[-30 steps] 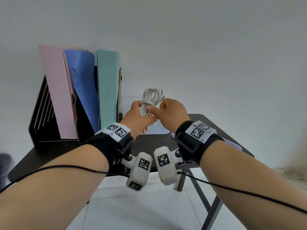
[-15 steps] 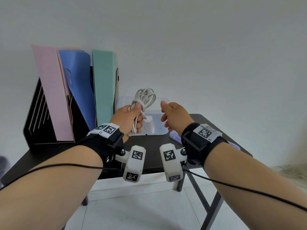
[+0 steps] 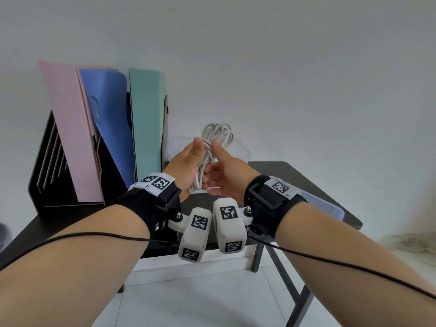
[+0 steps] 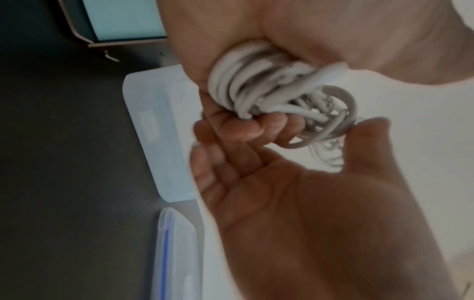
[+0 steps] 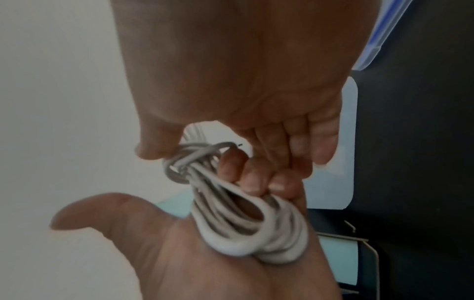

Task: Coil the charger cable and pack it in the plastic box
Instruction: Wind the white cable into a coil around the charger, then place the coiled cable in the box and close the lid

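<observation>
The white charger cable point(image 3: 207, 156) is a long coiled bundle with a few turns wrapped round its middle. My left hand point(image 3: 186, 161) grips its lower half, with fingers point(image 5: 256, 178) curled round the loops point(image 4: 246, 87). My right hand point(image 3: 224, 173) is close against it from the right, palm facing left. Its thumb point(image 5: 151, 150) touches the wrapped turns point(image 5: 189, 158), and its fingers point(image 5: 307, 146) lie fairly straight beside my left fingers. The clear plastic box point(image 3: 243, 149) stands open on the table behind my hands, also seen below them point(image 4: 159, 132).
The box's lid point(image 3: 325, 206) with a blue seal lies on the black table point(image 3: 295, 175) at the right, near its edge. A black file rack with pink, blue and green folders point(image 3: 77, 138) fills the table's left side. White wall behind.
A second ago my right hand pinched the cable, then let go and drew away. Now it is back against the bundle, thumb on the wrap. My left hand kept its grip.
</observation>
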